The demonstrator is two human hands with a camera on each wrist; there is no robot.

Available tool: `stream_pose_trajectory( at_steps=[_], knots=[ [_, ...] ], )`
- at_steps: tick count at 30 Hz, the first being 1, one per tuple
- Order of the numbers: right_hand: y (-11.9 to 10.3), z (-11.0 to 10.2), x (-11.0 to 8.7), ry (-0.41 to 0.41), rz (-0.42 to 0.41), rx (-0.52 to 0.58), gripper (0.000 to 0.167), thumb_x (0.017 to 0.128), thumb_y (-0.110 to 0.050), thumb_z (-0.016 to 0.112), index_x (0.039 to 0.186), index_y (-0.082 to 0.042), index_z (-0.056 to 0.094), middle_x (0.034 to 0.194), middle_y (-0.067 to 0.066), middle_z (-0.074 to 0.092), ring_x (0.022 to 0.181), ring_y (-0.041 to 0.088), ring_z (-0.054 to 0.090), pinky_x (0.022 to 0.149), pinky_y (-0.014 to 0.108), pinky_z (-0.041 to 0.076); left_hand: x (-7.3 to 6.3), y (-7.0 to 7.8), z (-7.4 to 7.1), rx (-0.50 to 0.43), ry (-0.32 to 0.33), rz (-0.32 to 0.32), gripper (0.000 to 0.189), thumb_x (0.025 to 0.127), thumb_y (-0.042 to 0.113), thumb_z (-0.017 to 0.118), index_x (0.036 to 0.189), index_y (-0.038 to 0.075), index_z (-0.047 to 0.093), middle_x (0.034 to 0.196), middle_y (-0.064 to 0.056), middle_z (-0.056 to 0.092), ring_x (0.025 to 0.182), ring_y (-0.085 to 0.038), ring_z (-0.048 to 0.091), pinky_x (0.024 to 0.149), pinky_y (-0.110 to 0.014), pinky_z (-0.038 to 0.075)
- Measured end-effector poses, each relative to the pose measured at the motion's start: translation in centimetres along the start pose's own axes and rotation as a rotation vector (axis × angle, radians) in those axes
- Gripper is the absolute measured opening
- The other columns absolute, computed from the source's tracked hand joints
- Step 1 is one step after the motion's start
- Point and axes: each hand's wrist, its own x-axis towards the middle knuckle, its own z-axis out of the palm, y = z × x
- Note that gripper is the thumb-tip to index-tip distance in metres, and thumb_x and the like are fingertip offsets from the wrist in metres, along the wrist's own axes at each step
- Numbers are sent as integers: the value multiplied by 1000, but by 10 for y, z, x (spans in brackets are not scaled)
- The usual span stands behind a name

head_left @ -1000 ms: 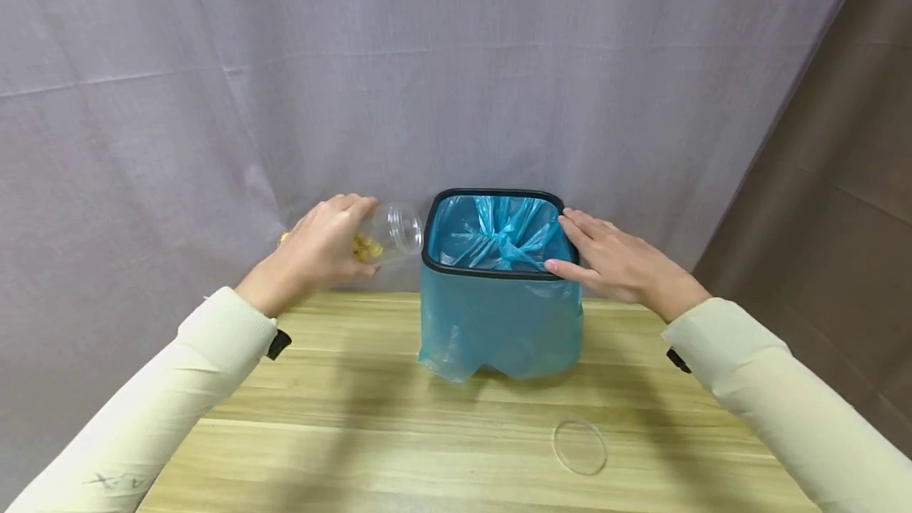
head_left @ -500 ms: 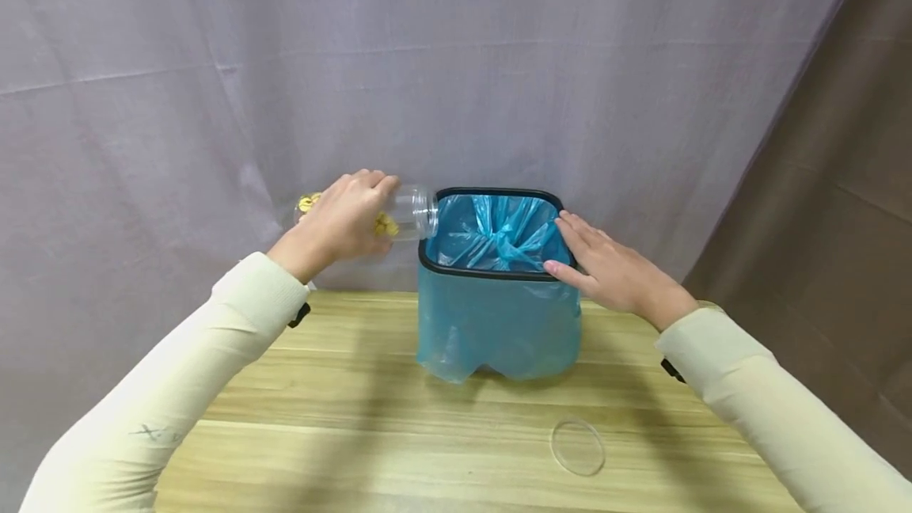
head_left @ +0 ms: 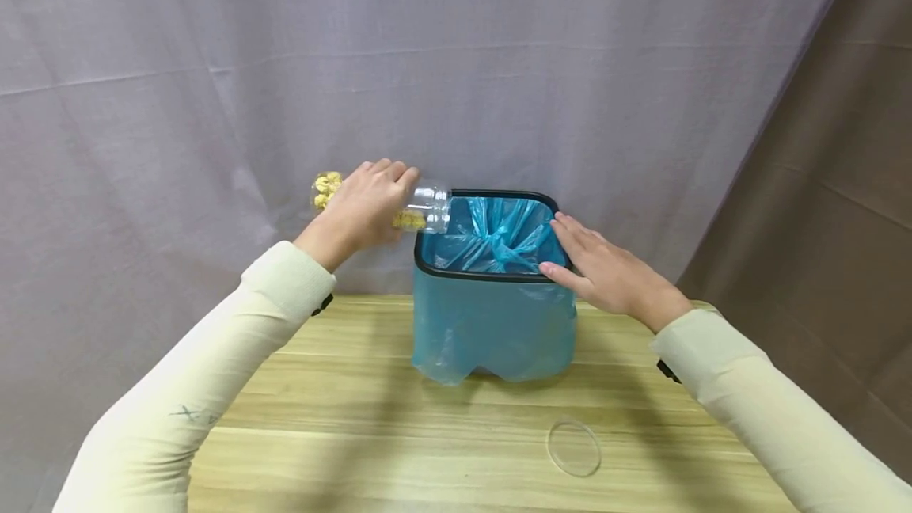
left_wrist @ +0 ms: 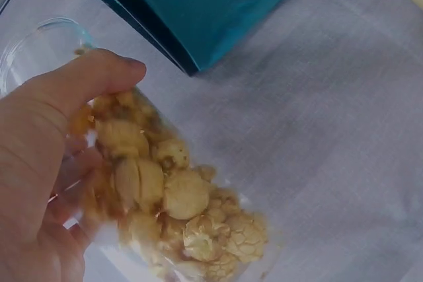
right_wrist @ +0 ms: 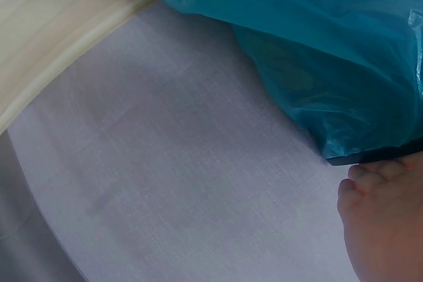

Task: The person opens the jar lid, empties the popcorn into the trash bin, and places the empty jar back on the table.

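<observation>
My left hand (head_left: 370, 204) grips a clear jar (head_left: 427, 204), its fingers and thumb wrapped round the middle. Popcorn (left_wrist: 188, 196) fills the base end, and some pieces lie nearer the neck. The jar lies on its side in the air, tipped slightly down to the right, its open mouth over the left rim of a bin (head_left: 492, 277). A blue plastic bag (head_left: 492, 323) lines this black-rimmed bin and hangs over its outside; inside, the bag is gathered into a knot. My right hand (head_left: 606, 267) rests on the bin's right rim with straight fingers, the thumb toward the front.
A thin clear ring (head_left: 597, 457) lies on the wooden table (head_left: 356, 434) in front of the bin. Close behind the bin hangs a grey curtain (head_left: 427, 62), with a brown one (head_left: 805, 220) at the right.
My left hand has carried the jar right and up, so its mouth has gone from beside the bin to over the rim. Popcorn has shifted toward the neck. My right hand stays on the rim.
</observation>
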Motion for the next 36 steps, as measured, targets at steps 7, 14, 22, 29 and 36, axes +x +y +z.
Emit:
stream_pose_trajectory(
  at_steps=[7,14,22,29,36],
  knots=[
    [2,0,0,3,2,1,90,107,-66,34,170,-8,6,180,12,5,166,36,9,132,62,15,7,4,0,52,11,25,72,76,14,92,136,0,56,130,-17,67,120,-36,62,110,-49,51],
    [2,0,0,2,4,-6,90,107,-66,34,170,-7,8,179,13,6,166,37,10,132,62,15,13,4,-2,109,65,72,70,76,12,93,135,0,58,130,-17,69,121,-37,63,109,-49,52],
    [1,-2,0,0,5,-11,90,108,-66,34,170,-6,8,179,13,6,166,37,10,132,62,15,21,6,-8,243,64,110,62,86,3,82,142,0,57,136,-17,68,128,-36,63,115,-47,50],
    [1,-2,2,1,3,-12,90,108,-66,34,169,-6,9,179,14,6,166,37,11,133,61,15,25,7,-8,356,57,168,51,91,-7,69,140,1,57,135,-15,68,127,-34,63,115,-45,50],
    [0,-3,4,-3,0,-10,90,108,-66,34,170,-6,9,179,14,6,166,37,10,133,61,15,29,9,-7,446,111,235,46,90,-11,68,134,2,61,129,-12,70,122,-31,64,111,-42,51]
  ],
)
